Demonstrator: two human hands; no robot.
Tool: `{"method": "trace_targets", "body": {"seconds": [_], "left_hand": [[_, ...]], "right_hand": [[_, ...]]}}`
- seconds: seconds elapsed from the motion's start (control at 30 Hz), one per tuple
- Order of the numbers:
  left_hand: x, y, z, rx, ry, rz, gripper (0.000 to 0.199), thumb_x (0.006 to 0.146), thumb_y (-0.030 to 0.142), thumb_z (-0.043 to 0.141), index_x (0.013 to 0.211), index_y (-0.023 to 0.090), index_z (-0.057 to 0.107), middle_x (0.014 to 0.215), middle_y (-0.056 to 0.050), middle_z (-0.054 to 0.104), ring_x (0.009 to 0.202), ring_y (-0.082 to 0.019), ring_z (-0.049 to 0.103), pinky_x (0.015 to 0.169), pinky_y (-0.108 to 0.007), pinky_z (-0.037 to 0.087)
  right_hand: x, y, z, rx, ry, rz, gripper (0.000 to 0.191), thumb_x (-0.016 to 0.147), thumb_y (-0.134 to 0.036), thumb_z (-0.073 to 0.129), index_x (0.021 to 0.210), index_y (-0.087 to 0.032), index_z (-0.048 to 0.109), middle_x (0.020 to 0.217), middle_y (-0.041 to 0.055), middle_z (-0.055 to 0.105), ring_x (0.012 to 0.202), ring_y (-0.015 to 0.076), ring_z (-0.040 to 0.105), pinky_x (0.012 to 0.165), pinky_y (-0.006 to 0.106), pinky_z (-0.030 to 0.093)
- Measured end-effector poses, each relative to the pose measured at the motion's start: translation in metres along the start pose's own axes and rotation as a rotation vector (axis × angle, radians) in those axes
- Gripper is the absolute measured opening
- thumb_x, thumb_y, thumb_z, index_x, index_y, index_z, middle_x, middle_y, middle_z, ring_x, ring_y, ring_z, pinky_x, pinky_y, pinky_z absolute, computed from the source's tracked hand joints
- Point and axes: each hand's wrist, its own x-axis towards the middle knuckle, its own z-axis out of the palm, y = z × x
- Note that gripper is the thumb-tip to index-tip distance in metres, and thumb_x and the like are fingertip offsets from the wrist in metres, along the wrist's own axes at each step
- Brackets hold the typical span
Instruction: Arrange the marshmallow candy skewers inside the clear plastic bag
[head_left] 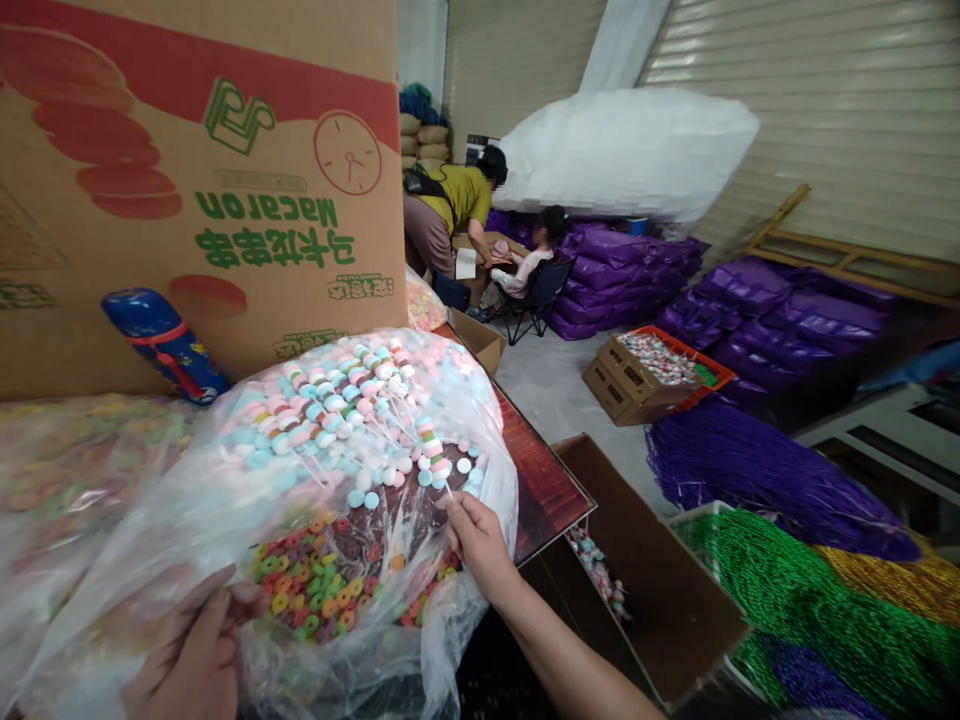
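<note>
Since the candy skewer (433, 452) is pinched by the bare end of its stick, its candies are left uncovered, presumably to spare them from pressing; the right hand (480, 545) is closed on that stick over the right part of the plastic bag (499, 510). At the bag's near left, thumb and fingers of the left hand (191, 645) are seen near one another, but whether they are closed on anything cannot be told. Loose ring candies (322, 580) are gathered at the bag's near middle, apparently within easy reach, while other skewers (337, 390) are laid together across its far part. Behind the bag, movement is likely limited by a large carton (300, 120) and a blue bottle (165, 345); more room seems offered to its right, where the surface (536, 470) is ended by an edge and an open carton (660, 600) is set lower.
</note>
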Motion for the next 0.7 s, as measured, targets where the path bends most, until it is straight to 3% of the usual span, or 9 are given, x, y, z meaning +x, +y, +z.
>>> {"method": "trace_targets", "body": {"seconds": [0.47,0.7], "left_hand": [[0.0012,-0.0020,-0.0041,0.022,-0.060,0.068,0.044,0.036,0.030,0.075,0.080,0.030,0.078,0.073,0.004,0.078,0.076,-0.014,0.071,0.070,-0.013,0.058],[0.0048,-0.0041,-0.0033,0.048,-0.065,0.089,0.043,0.039,0.032,0.079,0.082,0.029,0.076,0.074,0.003,0.076,0.077,-0.017,0.070,0.069,-0.019,0.059]], "right_hand": [[0.0006,0.0004,0.0020,0.025,-0.006,0.006,0.065,0.084,-0.085,0.065,0.088,-0.020,0.063,0.046,-0.0123,0.039,0.043,0.0087,0.031,0.047,0.025,0.025],[0.0001,0.0009,0.0014,0.038,-0.013,0.000,0.062,0.086,-0.082,0.066,0.088,-0.021,0.065,0.046,-0.0119,0.039,0.043,0.0088,0.031,0.047,0.024,0.024]]}}
